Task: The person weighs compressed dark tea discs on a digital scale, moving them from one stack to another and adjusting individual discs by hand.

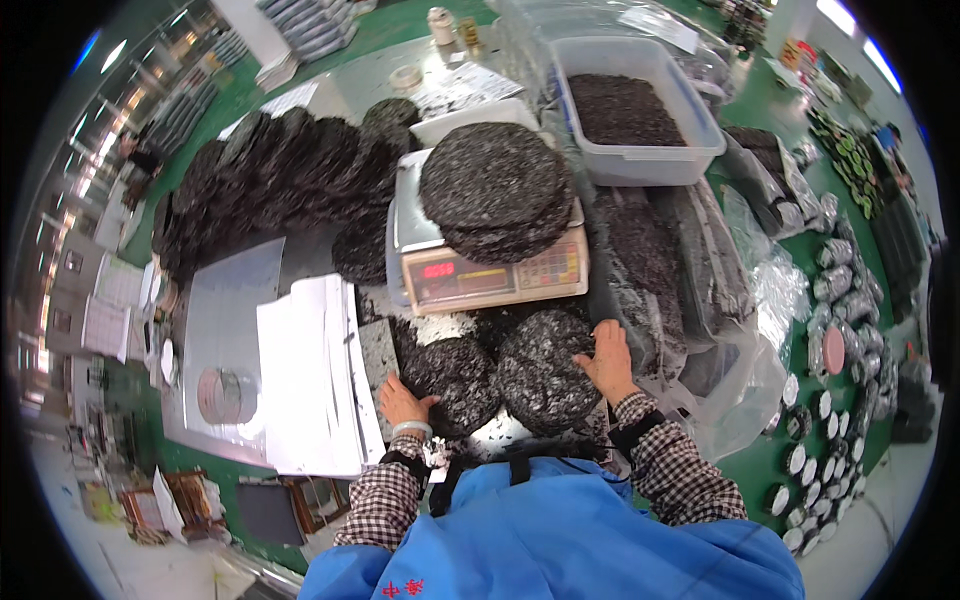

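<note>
Two round, dark cakes of what looks like dried seaweed lie side by side before me. My left hand [405, 405] is at the left edge of the smaller left cake [454, 382], thumb against it, fingers spread near a speckled grey board. The right cake [547, 375] is larger and looks like overlapping pieces. My right hand [611, 364] rests along its right rim, thumb over the edge, fingers apart. Beyond them stands a digital scale [495, 277] with a lit red display. Several stacked seaweed cakes [491, 176] sit on its pan and overhang the front.
A long row of seaweed cakes [277, 165] fills the back left. White paper sheets [311, 375] lie left of my hands, near a tape roll [219, 395]. At right are a plastic tub [652, 163] of dark flakes and clear bags [637, 262] of dark material. Loose flakes litter the metal tabletop.
</note>
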`<act>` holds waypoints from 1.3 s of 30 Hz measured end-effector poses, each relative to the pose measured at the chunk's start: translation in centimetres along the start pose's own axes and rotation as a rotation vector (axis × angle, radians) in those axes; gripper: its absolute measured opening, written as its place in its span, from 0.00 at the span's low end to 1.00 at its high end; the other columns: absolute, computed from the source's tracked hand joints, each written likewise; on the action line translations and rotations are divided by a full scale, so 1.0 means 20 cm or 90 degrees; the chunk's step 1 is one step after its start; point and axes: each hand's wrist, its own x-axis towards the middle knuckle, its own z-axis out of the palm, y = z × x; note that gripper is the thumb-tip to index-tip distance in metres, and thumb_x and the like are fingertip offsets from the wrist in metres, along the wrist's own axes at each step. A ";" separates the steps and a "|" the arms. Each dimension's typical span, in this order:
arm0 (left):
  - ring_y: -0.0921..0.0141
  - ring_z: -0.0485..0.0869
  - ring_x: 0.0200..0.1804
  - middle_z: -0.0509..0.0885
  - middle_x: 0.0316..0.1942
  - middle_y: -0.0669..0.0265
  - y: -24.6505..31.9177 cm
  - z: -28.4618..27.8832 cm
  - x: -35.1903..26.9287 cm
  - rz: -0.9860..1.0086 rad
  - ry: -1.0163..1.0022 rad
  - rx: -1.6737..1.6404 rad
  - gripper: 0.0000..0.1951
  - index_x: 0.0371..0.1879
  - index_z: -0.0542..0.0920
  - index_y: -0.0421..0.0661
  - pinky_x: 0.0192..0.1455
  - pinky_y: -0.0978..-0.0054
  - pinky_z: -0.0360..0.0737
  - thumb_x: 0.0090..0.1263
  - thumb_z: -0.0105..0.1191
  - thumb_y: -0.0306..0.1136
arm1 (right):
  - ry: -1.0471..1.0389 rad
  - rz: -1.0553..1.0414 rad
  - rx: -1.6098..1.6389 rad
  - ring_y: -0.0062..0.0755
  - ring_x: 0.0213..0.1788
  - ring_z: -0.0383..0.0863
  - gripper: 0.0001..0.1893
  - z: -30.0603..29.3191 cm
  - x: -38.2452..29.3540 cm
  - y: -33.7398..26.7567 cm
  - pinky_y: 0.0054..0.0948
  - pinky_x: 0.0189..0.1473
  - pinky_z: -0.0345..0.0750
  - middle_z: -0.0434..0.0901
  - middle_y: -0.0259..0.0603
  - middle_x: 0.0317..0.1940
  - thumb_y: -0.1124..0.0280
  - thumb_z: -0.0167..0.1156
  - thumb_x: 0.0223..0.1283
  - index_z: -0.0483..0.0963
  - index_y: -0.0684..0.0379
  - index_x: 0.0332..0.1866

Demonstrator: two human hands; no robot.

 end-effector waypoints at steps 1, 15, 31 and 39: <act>0.49 0.70 0.62 0.74 0.58 0.49 -0.02 -0.01 -0.01 -0.002 0.024 -0.058 0.52 0.66 0.63 0.42 0.64 0.53 0.69 0.39 0.80 0.40 | 0.015 -0.013 -0.023 0.51 0.48 0.68 0.26 -0.01 0.01 -0.01 0.42 0.46 0.71 0.65 0.49 0.44 0.71 0.75 0.46 0.65 0.62 0.46; 0.49 0.52 0.78 0.62 0.74 0.52 0.54 -0.81 -0.38 0.726 -0.129 -0.156 0.39 0.72 0.64 0.46 0.76 0.46 0.48 0.61 0.65 0.37 | -0.417 0.186 1.105 0.34 0.68 0.68 0.28 -0.34 -0.22 -0.60 0.36 0.70 0.67 0.71 0.45 0.64 0.54 0.33 0.80 0.67 0.66 0.67; 0.59 0.72 0.67 0.67 0.69 0.53 0.34 -0.66 -0.38 0.121 -0.413 -0.991 0.27 0.72 0.59 0.42 0.68 0.64 0.72 0.78 0.48 0.38 | -0.242 0.004 0.867 0.22 0.60 0.72 0.21 -0.30 -0.28 -0.75 0.23 0.64 0.66 0.75 0.40 0.60 0.69 0.44 0.75 0.68 0.67 0.67; 0.54 0.60 0.73 0.53 0.74 0.44 0.49 -0.70 -0.47 0.428 -0.114 -0.442 0.45 0.71 0.60 0.41 0.72 0.62 0.63 0.56 0.72 0.37 | -0.153 0.038 0.803 0.21 0.44 0.77 0.13 -0.26 -0.25 -0.86 0.23 0.51 0.75 0.81 0.35 0.38 0.71 0.65 0.61 0.77 0.67 0.47</act>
